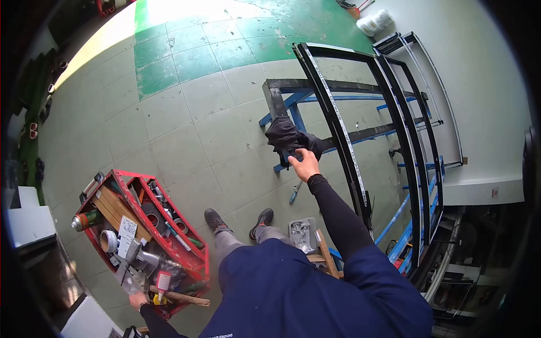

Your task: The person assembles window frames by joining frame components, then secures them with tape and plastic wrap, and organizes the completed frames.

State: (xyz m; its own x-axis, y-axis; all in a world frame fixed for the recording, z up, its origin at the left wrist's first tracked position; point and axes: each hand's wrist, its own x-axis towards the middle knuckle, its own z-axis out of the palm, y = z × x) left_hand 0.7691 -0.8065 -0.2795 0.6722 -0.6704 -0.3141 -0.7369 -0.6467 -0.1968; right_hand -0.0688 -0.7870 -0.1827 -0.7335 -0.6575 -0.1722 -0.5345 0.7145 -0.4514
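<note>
My right hand (305,164) reaches forward, fingers curled around a small dark object in front of the black cloth (287,135). I cannot make out what that object is. The cloth is draped over the near end of a blue-and-black trestle (275,101). At lower left, my left hand (137,299) is at the near side of a red toolbox (204,256), its fingers closed around something pale and translucent that I cannot identify. Close by lie a red-and-white bottle (162,281), a wooden-handled tool (183,296) and a roll of tape (109,241).
Long black frames (338,124) rest across the trestle on the right. A screwdriver (294,194) lies on the tiled floor (169,132), and a grey tray of small parts (303,235) stands near my feet. A spray can (84,220) sticks out of the toolbox's left side.
</note>
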